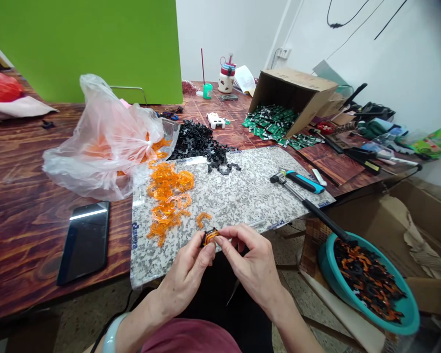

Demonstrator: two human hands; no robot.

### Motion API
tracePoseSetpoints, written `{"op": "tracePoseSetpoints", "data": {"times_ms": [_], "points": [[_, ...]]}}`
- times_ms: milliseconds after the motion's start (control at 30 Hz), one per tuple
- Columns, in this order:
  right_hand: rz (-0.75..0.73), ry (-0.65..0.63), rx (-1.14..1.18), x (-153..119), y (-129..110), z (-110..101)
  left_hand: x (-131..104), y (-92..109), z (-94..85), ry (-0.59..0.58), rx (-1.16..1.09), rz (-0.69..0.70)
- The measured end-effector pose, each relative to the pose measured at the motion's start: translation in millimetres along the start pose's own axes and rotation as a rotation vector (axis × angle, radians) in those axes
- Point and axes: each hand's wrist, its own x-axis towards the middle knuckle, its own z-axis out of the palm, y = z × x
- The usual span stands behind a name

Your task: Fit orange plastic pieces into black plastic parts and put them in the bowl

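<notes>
Black-and-orange piece (210,237) held up between both hands, near the close edge of the speckled board (250,196). Left hand (191,263): thumb and fingers pinching its left side. Right hand (253,257): thumb and forefinger pressed to its right end, other fingers curled. Just beyond: loose orange arc (204,215); farther, orange heap (165,185), black heap (194,139).
</notes>
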Motion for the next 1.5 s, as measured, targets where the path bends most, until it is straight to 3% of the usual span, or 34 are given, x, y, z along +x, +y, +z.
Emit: {"op": "tracePoseSetpoints", "data": {"times_ms": [833,1167,1500], "points": [[0.042,-0.021,0.031,-4,2,-2,-3,4,-2.3,0.01,0.165,0.102],[0.096,-0.233,0.196,-2,3,-14,-5,12,-9.8,-0.106,0.293,0.2],[0.21,-0.256,0.392,-5,2,-11,-6,17,-14.2,-0.159,0.35,0.228]]}}
